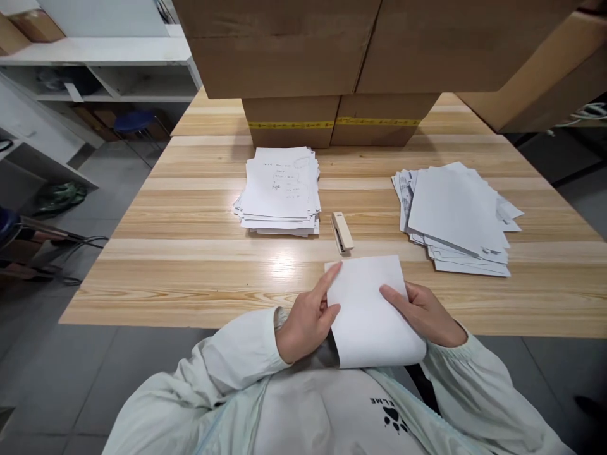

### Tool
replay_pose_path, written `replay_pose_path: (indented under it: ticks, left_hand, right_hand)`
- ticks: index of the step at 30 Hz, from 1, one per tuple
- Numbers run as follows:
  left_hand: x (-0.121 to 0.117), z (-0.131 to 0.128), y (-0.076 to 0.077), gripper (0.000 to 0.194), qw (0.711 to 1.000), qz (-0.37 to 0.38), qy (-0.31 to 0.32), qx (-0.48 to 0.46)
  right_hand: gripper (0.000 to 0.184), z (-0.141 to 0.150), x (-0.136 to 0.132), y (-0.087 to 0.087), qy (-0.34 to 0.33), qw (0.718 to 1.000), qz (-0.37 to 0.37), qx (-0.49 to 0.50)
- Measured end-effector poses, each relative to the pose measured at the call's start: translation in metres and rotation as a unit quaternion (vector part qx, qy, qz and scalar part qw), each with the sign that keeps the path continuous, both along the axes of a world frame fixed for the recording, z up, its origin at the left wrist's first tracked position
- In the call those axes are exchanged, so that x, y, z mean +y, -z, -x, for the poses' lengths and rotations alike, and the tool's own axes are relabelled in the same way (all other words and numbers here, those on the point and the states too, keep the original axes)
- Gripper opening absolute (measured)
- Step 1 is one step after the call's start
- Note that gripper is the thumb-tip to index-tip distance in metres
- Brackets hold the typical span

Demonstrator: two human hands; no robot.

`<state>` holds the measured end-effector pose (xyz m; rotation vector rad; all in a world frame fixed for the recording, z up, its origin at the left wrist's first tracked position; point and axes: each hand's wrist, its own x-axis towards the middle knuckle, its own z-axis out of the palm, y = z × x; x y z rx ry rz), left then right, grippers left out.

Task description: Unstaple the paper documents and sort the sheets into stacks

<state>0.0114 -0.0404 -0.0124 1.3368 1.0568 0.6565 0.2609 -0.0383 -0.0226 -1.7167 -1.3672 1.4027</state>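
Observation:
I hold a small set of white sheets (367, 303) over the near edge of the wooden table (190, 272). My left hand (308, 319) grips the left edge, its index finger stretched along the paper's top corner. My right hand (424, 313) holds the right edge, thumb on top. A cream stapler (342, 231) lies just beyond the paper's far edge. A stack of written sheets (281, 189) sits to the far left of it. A fanned pile of blank-side-up sheets (455, 215) lies to the right.
Large cardboard boxes (332, 120) with yellow tape stand at the back of the table, more stacked above them. White shelving (104, 69) and a blue stool (135, 120) are at the left. Grey floor surrounds the table.

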Motion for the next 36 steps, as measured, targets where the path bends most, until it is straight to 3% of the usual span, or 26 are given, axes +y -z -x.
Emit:
replay_pose_path:
  ticks: [4, 6, 11, 17, 20, 23, 26, 28, 30, 32, 34, 36]
  left_hand:
    - [0.023, -0.011, 0.002, 0.036, 0.977, 0.200, 0.063, -0.029]
    - [0.035, -0.020, 0.004, 0.029, 0.965, 0.245, 0.062, -0.067]
    - [0.056, -0.036, 0.011, 0.019, 0.960, 0.252, 0.083, -0.090]
    - [0.064, -0.037, 0.012, 0.023, 0.964, 0.238, 0.087, -0.075]
    - [0.066, -0.038, 0.009, 0.024, 0.965, 0.243, 0.076, -0.062]
    - [0.068, -0.039, 0.006, 0.024, 0.963, 0.253, 0.075, -0.052]
    - [0.070, -0.040, 0.005, 0.025, 0.960, 0.262, 0.082, -0.053]
    - [0.072, -0.040, 0.006, 0.025, 0.959, 0.263, 0.088, -0.059]
    - [0.073, -0.040, 0.006, 0.025, 0.959, 0.261, 0.094, -0.062]
    - [0.073, -0.041, 0.005, 0.025, 0.959, 0.259, 0.099, -0.059]
    - [0.074, -0.042, 0.004, 0.025, 0.959, 0.259, 0.105, -0.052]
    - [0.075, -0.042, 0.003, 0.026, 0.957, 0.264, 0.109, -0.044]
  right_hand:
    - [0.044, -0.009, 0.001, 0.013, 0.056, 0.997, -0.004, 0.054]
    - [0.047, -0.015, 0.005, 0.015, 0.088, 0.994, -0.004, 0.068]
    - [0.048, -0.028, 0.012, 0.016, 0.161, 0.986, -0.019, 0.046]
    - [0.047, -0.027, 0.020, 0.021, 0.180, 0.981, -0.061, 0.045]
    - [0.051, -0.029, 0.025, 0.024, 0.151, 0.986, -0.073, 0.011]
    - [0.047, -0.040, 0.028, 0.017, 0.094, 0.973, -0.147, -0.152]
    - [0.039, -0.052, 0.036, -0.010, 0.043, 0.897, -0.274, -0.345]
    - [0.036, -0.051, 0.051, -0.034, 0.014, 0.851, -0.343, -0.396]
    - [0.033, -0.039, 0.076, -0.055, -0.040, 0.836, -0.387, -0.387]
    - [0.032, -0.015, 0.107, -0.064, -0.113, 0.840, -0.404, -0.343]
    - [0.036, 0.017, 0.136, -0.059, -0.177, 0.844, -0.383, -0.330]
    - [0.039, 0.049, 0.159, -0.045, -0.171, 0.855, -0.339, -0.353]
